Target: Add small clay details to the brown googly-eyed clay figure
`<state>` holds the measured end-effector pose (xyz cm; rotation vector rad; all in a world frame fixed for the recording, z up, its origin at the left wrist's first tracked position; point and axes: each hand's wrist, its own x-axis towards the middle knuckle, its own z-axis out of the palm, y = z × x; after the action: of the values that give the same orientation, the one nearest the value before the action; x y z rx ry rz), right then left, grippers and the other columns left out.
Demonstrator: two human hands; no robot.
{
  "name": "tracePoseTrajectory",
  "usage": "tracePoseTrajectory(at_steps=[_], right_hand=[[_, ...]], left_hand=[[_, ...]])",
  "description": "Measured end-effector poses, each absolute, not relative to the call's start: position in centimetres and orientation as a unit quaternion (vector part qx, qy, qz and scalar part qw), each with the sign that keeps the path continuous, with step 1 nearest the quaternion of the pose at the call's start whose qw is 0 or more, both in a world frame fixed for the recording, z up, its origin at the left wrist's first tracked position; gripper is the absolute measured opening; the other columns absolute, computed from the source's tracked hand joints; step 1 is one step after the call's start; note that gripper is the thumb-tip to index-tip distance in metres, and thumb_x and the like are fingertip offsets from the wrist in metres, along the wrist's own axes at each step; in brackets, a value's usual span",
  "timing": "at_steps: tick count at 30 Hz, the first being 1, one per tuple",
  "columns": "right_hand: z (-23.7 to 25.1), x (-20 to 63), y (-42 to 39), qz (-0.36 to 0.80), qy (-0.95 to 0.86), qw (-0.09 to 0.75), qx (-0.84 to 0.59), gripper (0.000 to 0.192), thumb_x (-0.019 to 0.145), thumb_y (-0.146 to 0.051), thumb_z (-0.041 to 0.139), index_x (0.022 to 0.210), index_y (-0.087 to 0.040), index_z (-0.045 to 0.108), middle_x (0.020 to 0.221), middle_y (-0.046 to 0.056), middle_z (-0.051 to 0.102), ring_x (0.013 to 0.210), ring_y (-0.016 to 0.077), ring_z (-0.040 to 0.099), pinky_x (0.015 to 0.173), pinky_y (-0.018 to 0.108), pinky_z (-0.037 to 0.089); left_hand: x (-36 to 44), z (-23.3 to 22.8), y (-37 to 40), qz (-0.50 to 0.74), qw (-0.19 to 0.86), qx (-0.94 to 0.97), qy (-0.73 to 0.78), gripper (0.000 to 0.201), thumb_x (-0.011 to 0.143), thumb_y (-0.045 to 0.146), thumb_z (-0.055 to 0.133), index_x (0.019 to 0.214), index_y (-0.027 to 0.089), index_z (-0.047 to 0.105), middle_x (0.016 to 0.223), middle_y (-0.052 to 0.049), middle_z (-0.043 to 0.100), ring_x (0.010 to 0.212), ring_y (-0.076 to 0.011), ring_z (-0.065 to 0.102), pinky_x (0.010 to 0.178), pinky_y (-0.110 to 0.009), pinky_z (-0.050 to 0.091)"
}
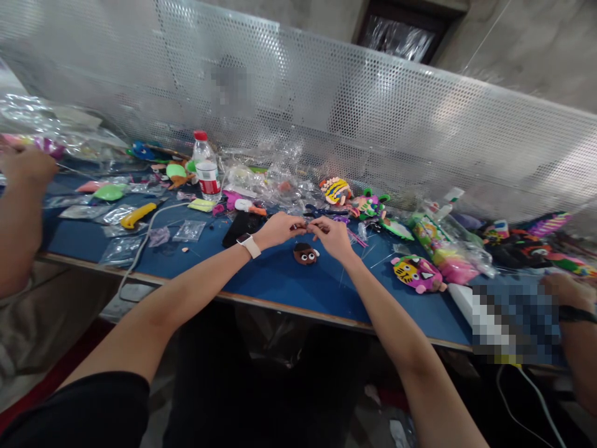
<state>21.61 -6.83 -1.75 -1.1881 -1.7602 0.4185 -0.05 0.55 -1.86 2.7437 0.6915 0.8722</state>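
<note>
My left hand (282, 229), with a watch on a white strap at its wrist, has its fingers pinched together over the blue table. Close against it, my right hand (332, 238) is pinched too, and the fingertips of both nearly meet. Whatever they hold is too small to make out. Just below the fingers lies a small brown clay head (305, 254) with a black top and two round white-and-black eyes, touched by neither hand. A black flat object (239, 229) rests by my left wrist, and dark-handled pliers (326, 211) lie behind the fingers.
Left on the blue table (280, 283) are a yellow utility knife (138, 215), a white cable and a red-capped bottle (206, 167). At right sits a colourful clay mask (418, 274). Plastic bags and clay figures line the perforated metal panel (298, 93). Other people's hands work at both sides.
</note>
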Motion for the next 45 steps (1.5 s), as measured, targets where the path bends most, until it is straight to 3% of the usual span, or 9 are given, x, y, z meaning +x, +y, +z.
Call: tracePoseTrajectory(at_steps=[9, 16, 24, 28, 33, 36, 40, 45], right_hand=[[-1.6, 21.6, -7.0, 0.158, -0.731, 0.457, -0.482, 0.024, 0.097, -0.047, 0.071, 0.089, -0.024, 0.078, 0.074, 0.002, 0.076, 0.057, 0.0202, 0.069, 0.064, 0.034, 0.054], [-1.7, 21.8, -6.7, 0.084, -0.743, 0.460, -0.479, 0.028, 0.098, -0.048, 0.069, 0.093, -0.025, 0.083, 0.089, 0.007, 0.079, 0.075, 0.0236, 0.071, 0.071, 0.036, 0.057], [-2.3, 21.8, -6.3, 0.159, -0.733, 0.447, -0.488, 0.025, 0.099, -0.044, 0.067, 0.107, -0.026, 0.083, 0.098, 0.006, 0.084, 0.058, 0.0203, 0.072, 0.072, 0.039, 0.060], [-2.2, 21.6, -6.5, 0.176, -0.727, 0.455, -0.483, 0.024, 0.098, -0.046, 0.069, 0.105, -0.027, 0.082, 0.098, 0.004, 0.084, 0.060, 0.0213, 0.075, 0.071, 0.037, 0.060], [-2.0, 21.7, -6.8, 0.159, -0.729, 0.460, -0.481, 0.023, 0.094, -0.049, 0.076, 0.093, -0.026, 0.082, 0.081, 0.002, 0.079, 0.059, 0.0211, 0.071, 0.066, 0.036, 0.057], [-1.9, 21.9, -6.8, 0.132, -0.743, 0.460, -0.468, 0.026, 0.093, -0.051, 0.077, 0.089, -0.026, 0.084, 0.086, 0.005, 0.079, 0.067, 0.0219, 0.070, 0.068, 0.037, 0.057], [-1.6, 21.8, -6.8, 0.097, -0.743, 0.469, -0.468, 0.028, 0.096, -0.051, 0.074, 0.094, -0.026, 0.087, 0.091, 0.007, 0.076, 0.075, 0.0218, 0.068, 0.072, 0.037, 0.057], [-1.3, 21.6, -6.9, 0.091, -0.729, 0.486, -0.473, 0.030, 0.101, -0.048, 0.066, 0.105, -0.027, 0.087, 0.097, 0.007, 0.076, 0.071, 0.0199, 0.068, 0.071, 0.037, 0.058]], left_hand=[[0.1, -1.3, 0.1, 0.263, 0.046, 0.920, 0.286, 0.036, 0.107, 0.041, 0.060, 0.081, 0.019, 0.074, 0.071, -0.004, 0.073, 0.067, -0.0185, 0.067, 0.063, -0.030, 0.038], [-0.1, -2.1, 0.5, 0.237, 0.088, 0.929, 0.269, 0.015, 0.104, 0.028, 0.063, 0.099, 0.020, 0.075, 0.080, -0.003, 0.076, 0.073, -0.0188, 0.070, 0.065, -0.028, 0.040], [-0.3, -2.9, 0.8, 0.231, 0.094, 0.933, 0.260, 0.020, 0.101, 0.014, 0.057, 0.117, 0.018, 0.068, 0.095, -0.006, 0.079, 0.084, -0.0217, 0.074, 0.076, -0.031, 0.051], [-0.5, -3.2, 1.2, 0.241, 0.096, 0.931, 0.255, 0.016, 0.099, 0.015, 0.060, 0.108, 0.019, 0.072, 0.092, -0.005, 0.078, 0.084, -0.0216, 0.074, 0.079, -0.031, 0.053], [-0.4, -3.8, 1.8, 0.227, 0.072, 0.940, 0.244, 0.013, 0.092, 0.014, 0.068, 0.098, 0.020, 0.078, 0.096, -0.005, 0.079, 0.090, -0.0207, 0.074, 0.087, -0.033, 0.054], [-0.4, -4.2, 2.0, 0.221, 0.065, 0.943, 0.242, 0.013, 0.089, 0.016, 0.071, 0.099, 0.020, 0.079, 0.100, -0.006, 0.079, 0.093, -0.0224, 0.073, 0.090, -0.035, 0.054], [-0.4, -4.2, 2.0, 0.226, 0.066, 0.940, 0.247, 0.011, 0.092, 0.022, 0.070, 0.095, 0.020, 0.080, 0.096, -0.007, 0.078, 0.089, -0.0229, 0.073, 0.089, -0.035, 0.055], [-0.5, -3.8, 1.7, 0.215, 0.050, 0.938, 0.269, 0.014, 0.095, 0.023, 0.064, 0.095, 0.019, 0.078, 0.094, -0.008, 0.078, 0.086, -0.0222, 0.072, 0.080, -0.031, 0.053]])
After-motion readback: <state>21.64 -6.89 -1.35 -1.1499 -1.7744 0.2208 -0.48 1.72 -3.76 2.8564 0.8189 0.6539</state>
